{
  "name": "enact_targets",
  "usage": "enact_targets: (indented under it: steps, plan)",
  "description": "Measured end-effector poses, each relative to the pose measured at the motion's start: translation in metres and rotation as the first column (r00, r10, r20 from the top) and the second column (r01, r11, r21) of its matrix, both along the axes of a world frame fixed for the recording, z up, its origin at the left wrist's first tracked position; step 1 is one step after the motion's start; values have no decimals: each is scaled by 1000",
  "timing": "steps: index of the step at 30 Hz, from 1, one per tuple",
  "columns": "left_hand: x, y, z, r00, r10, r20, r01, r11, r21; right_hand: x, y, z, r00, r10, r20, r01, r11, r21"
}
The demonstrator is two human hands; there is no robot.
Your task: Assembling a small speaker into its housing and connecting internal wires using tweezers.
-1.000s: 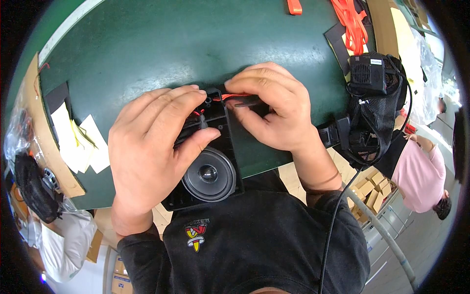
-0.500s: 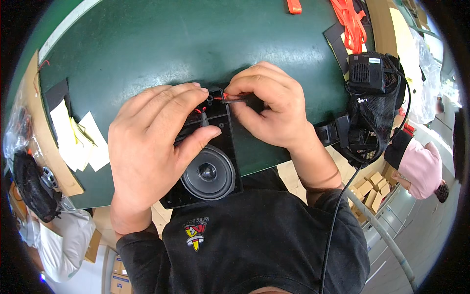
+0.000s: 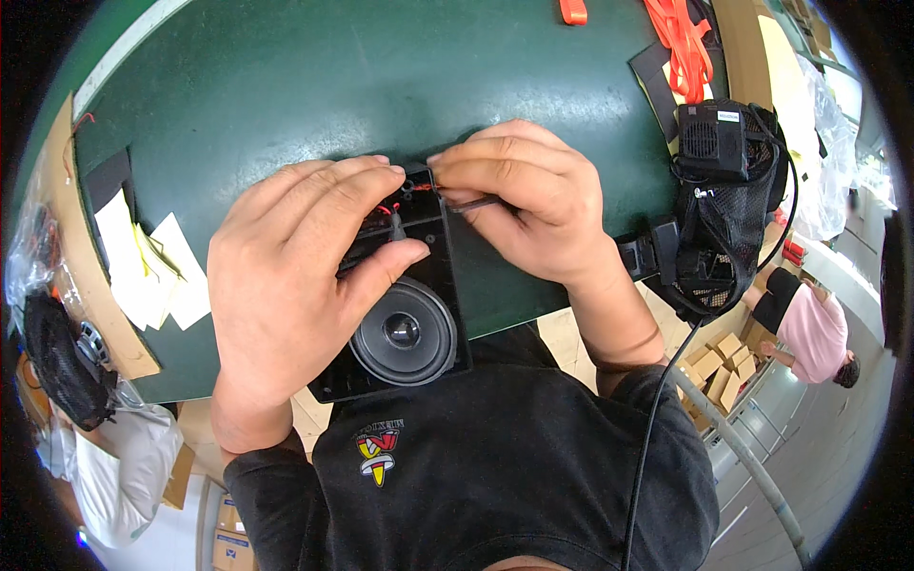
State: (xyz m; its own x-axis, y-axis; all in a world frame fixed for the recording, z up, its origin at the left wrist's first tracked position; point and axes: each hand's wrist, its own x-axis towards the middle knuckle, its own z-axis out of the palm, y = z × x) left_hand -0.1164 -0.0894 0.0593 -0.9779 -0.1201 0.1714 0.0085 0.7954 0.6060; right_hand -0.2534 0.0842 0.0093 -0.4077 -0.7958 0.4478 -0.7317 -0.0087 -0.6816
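Note:
A black speaker box (image 3: 419, 257) with an open front, holding a round grey speaker cone (image 3: 403, 331), leans towards my shirt at the table's edge. My left hand (image 3: 286, 262) is wrapped over its left side, thumb on the front above the cone and fingers along the top. Red wires (image 3: 422, 187) show in the upper compartment, and a dark sleeved lead (image 3: 396, 226) sits by my left thumb. At the upper right corner, my right hand (image 3: 533, 195) pinches a thin black cable (image 3: 473, 204) beside the box wall. Its fingertips partly hide where the cable meets the box.
The green table (image 3: 314, 86) bears white and yellow paper sheets (image 3: 157, 271) at left and orange straps (image 3: 685, 52) at back right. A black mesh pouch (image 3: 709, 214) with a boxed device lies right. Another person in pink (image 3: 814, 333) stands far right; a white sleeve (image 3: 133, 476) is lower left.
My right hand has shifted slightly, its fingertips now closer to the box corner and the cable lower. The left hand keeps its hold. The person in pink has moved a little.

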Motion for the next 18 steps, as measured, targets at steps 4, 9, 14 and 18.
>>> enact_targets:
  steps: [4, 9, 14, 18]
  plan:
    - [-1, 0, 1, 1000, -3, 4, 3, 1000, 5, -1, 1, 1, 997, -72, 34, 71, 997, 18]
    - [0, 0, 2, 1000, 4, 2, -4, 1000, 0, 0, 1, 2, 997, -35, 65, 31, 998, 54]
    - [-1, -1, 1, 1000, -8, -9, 8, 1000, 6, -2, 7, 4, 1000, 3, 9, -3, 1000, 2]
    - [2, -1, -2, 1000, 0, -5, 0, 1000, 17, 1, 30, 51, 974, -112, 197, 75, 980, 186]
